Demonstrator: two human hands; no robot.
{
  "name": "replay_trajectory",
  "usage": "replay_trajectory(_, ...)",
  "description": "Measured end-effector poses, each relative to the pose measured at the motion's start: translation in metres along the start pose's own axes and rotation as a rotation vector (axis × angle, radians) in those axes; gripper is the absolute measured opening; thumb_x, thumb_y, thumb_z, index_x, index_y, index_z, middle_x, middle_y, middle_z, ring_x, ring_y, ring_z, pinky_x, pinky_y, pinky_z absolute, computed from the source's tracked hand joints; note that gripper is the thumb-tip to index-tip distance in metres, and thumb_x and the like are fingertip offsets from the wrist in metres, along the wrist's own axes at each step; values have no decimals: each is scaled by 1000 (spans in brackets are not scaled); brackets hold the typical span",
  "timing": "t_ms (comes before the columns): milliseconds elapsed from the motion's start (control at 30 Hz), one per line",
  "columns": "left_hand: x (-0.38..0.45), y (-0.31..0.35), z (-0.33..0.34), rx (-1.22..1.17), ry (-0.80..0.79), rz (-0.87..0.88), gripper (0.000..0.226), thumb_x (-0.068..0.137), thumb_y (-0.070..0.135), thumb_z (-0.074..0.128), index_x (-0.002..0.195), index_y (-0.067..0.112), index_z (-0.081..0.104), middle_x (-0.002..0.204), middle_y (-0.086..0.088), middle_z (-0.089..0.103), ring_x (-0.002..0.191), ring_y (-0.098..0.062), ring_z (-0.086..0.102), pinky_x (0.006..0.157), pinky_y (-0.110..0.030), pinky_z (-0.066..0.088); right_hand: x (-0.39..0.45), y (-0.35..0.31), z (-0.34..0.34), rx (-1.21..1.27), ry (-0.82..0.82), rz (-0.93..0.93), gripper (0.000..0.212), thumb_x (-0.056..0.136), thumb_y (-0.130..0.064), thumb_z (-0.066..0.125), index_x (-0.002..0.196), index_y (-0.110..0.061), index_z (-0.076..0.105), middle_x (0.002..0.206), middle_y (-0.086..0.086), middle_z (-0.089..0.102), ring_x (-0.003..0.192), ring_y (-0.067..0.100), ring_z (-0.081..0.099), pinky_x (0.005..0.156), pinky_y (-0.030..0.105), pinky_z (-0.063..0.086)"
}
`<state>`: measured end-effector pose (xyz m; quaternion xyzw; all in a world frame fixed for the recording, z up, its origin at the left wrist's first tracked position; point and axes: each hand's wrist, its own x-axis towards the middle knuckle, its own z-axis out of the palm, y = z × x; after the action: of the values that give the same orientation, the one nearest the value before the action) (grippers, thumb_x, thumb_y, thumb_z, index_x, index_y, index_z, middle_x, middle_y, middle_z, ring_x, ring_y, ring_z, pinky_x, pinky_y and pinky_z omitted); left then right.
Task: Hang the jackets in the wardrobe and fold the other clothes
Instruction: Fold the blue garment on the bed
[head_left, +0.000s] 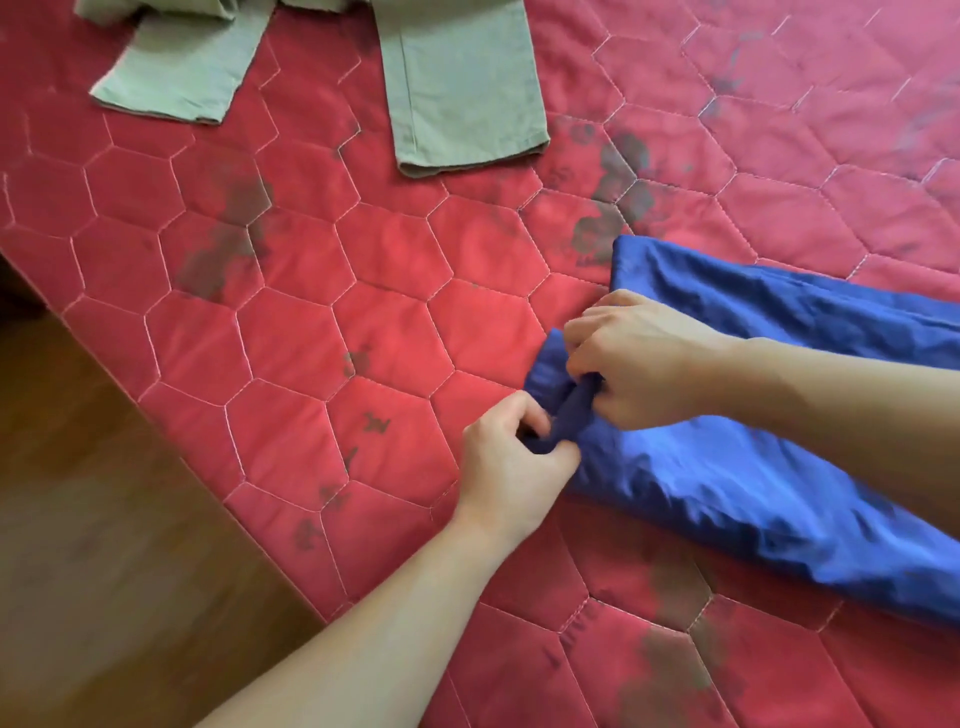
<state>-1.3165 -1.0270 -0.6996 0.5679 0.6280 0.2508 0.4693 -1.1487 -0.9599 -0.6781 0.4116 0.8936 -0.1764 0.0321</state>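
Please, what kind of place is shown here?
Probably a bedroom at home. A red quilted bedspread covers what seems a bed, clothes lie on it (green trousers, a blue garment gripped in both hands), and a wooden floor runs beside.

Blue garment (753, 467) runs off right edge, full shape and type can't tell. Its near-left end bunched under both hands: left hand (511, 462) and right hand (631, 358) cover the pinched part. Green trousers (457, 88) cut by far edge, only leg ends show. Bed quilt (311, 338) cropped far, right, near. Floor (93, 519) blurred, cut off left.
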Motion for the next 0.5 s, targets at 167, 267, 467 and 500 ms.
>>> replay_trajectory(167,6,-3,9,-165,40,-115,23,58,13,62,60,21,40,50,14,43,49,-5,35,49,-16,31,13,-8,9,-86,-196,-22,53,62,-21,57,114,-24,54,132,-6,55,126,20,48,98,43,41)
replay_trajectory(267,5,-9,7,-270,76,-269,28,72,-6,63,71,17,48,67,8,48,56,-3,40,53,-13,35,27,-16,12,-144,-396,-5,49,74,-25,54,122,-31,48,115,-10,55,112,17,50,99,42,37)
replay_trajectory(467,2,-14,8,-281,32,-413,29,87,3,52,95,30,54,84,4,61,69,-7,54,60,-15,41,28,-12,11,-224,-400,3,24,85,-35,43,84,-25,64,94,-7,62,96,17,53,99,42,34)
replay_trajectory(500,4,-14,9,-267,31,-417,25,90,7,50,98,30,55,86,4,63,74,-11,56,64,-19,42,28,-11,11,-235,-399,13,26,85,-36,42,81,-23,64,91,-7,63,93,18,53,99,43,34)
